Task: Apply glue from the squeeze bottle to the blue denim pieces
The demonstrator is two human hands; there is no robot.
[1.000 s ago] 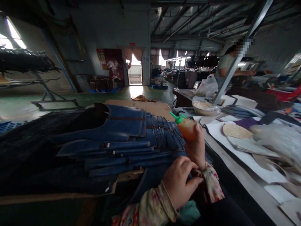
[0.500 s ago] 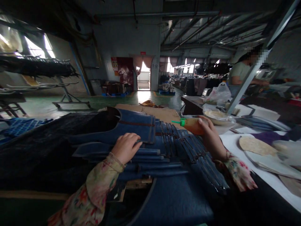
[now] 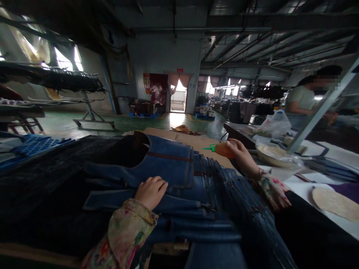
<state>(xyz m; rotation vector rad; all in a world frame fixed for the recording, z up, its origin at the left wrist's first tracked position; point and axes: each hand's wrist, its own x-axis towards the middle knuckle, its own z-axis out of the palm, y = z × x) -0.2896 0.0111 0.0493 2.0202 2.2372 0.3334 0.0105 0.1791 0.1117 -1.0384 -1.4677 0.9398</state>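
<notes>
My right hand (image 3: 241, 156) is wrapped round a squeeze bottle (image 3: 224, 149) with amber contents and a green nozzle. The bottle lies nearly level, its nozzle pointing left above the stacked dark blue panels (image 3: 174, 149). My left hand (image 3: 151, 191) lies palm down on these leather-like panels, fingers stretched forward and slightly bent; its underside is hidden. To the right of it, overlapped panel edges (image 3: 213, 183) form a stepped row with dark, shiny strips along them. Narrow blue pieces (image 3: 179, 203) lie just in front of and under my left hand.
Brown cardboard (image 3: 165, 133) lies beyond the panels, and dark material (image 3: 50, 186) covers the left side. At right are a bowl (image 3: 273, 156), a plastic bag (image 3: 273, 123), a pale round sheet (image 3: 335, 203) and a slanted metal post (image 3: 316, 116). A person (image 3: 300, 99) works behind the post.
The view has shifted, so the background sits further right and lower. My right hand has drawn the bottle slightly left over the panels. My left hand stays on the blue pieces, thumb now closer in.
</notes>
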